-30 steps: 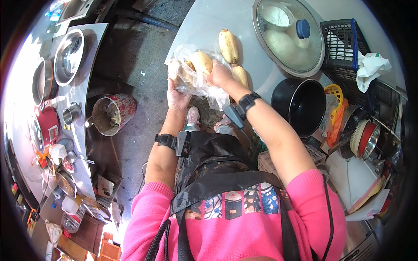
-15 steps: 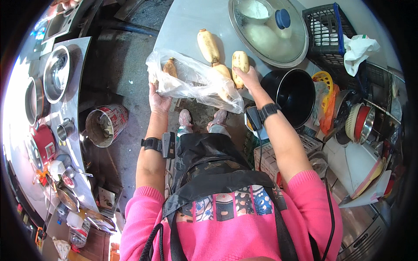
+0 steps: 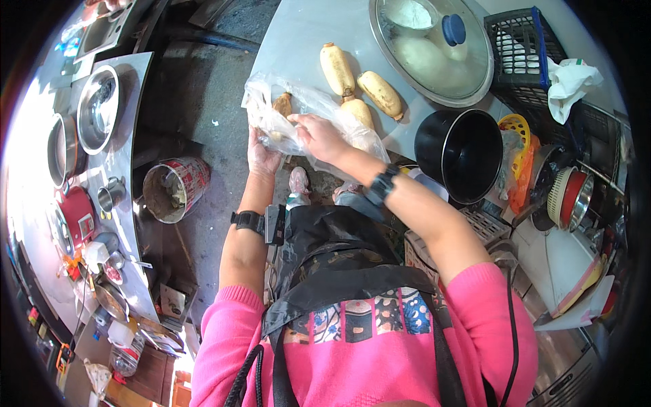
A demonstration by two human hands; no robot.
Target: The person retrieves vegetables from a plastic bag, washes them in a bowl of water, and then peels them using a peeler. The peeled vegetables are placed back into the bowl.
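Observation:
A clear plastic bag [image 3: 308,100] lies at the near edge of the grey table [image 3: 291,41]. My left hand [image 3: 263,154] grips the bag's left side, its fingers partly behind the film. My right hand [image 3: 324,139] reaches across and is closed on the bag's near side. Inside the bag a brownish lotus root piece [image 3: 283,104] shows through. A long pale lotus root [image 3: 337,68] runs from the table under the bag's right part. Beside it, a separate lotus root segment [image 3: 381,95] rests on the table, touched by neither hand.
A large pan with a glass lid [image 3: 434,61] stands at the far right of the table, with a black pot [image 3: 459,156] nearer me. A black crate [image 3: 522,47] sits behind them. On the left are a bucket [image 3: 175,190] and a side table with metal basins [image 3: 98,108].
My right hand has let go of the lotus root segment, which now lies tilted on the table. That hand has moved left onto the plastic bag. My left hand still holds the bag.

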